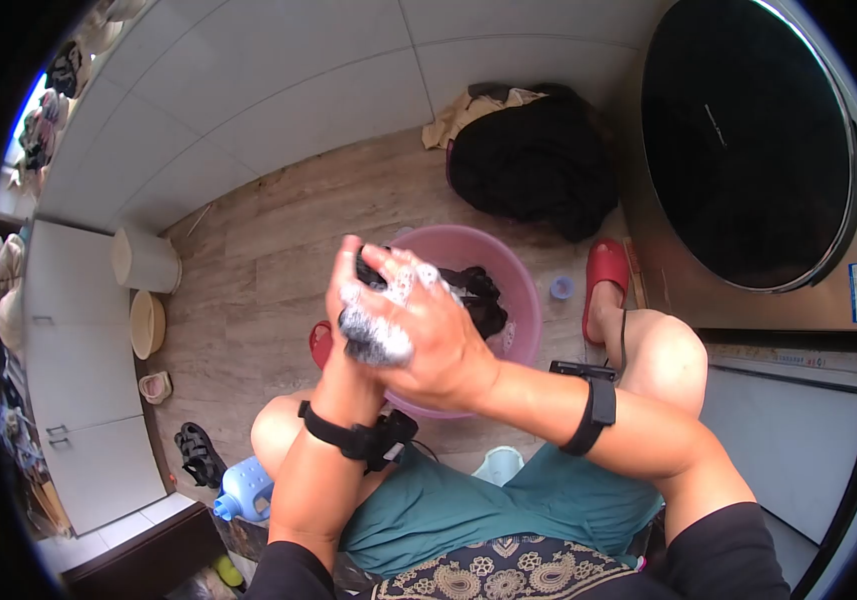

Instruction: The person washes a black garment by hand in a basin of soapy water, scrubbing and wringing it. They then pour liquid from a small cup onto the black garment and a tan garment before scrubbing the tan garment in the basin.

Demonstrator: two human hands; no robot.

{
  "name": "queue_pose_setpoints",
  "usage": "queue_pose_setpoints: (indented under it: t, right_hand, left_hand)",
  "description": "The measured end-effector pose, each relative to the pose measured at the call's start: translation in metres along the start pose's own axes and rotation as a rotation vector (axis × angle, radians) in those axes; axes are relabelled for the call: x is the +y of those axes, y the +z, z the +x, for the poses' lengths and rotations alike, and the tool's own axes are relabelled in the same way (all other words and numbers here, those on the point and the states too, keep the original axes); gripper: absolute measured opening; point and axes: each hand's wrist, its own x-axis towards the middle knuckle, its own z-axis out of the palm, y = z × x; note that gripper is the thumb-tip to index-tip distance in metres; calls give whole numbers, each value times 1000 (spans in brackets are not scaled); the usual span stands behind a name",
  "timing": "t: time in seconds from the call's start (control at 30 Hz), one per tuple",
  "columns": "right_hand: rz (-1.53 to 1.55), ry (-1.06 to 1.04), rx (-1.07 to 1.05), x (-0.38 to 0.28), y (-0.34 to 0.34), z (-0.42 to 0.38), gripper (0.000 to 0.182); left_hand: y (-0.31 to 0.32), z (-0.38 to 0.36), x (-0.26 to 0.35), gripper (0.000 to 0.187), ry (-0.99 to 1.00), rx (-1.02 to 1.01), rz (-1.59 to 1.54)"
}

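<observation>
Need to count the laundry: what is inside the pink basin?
Bunched dark cloth and some suds show in the pink basin. The left hand and right hand hide much of its left and near side, so anything there cannot be seen.

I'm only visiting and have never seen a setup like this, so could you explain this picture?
There is no machine working here: these are a person's own bare hands. The one picture comes from a camera worn on the head, looking forward and down. The left hand and right hand hold a soapy dark cloth between them, above a pink basin with more dark fabric inside. On the wood-look floor beyond lies a black heap of cloth. A black strap circles each forearm.
</observation>
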Motion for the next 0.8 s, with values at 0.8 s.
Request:
queue_pose_setpoints:
  t: [0.8]
  right_hand:
    - [178,252,229,8,4,7,34]
  left_hand:
    - [-24,9,-4,31,240,101,360]
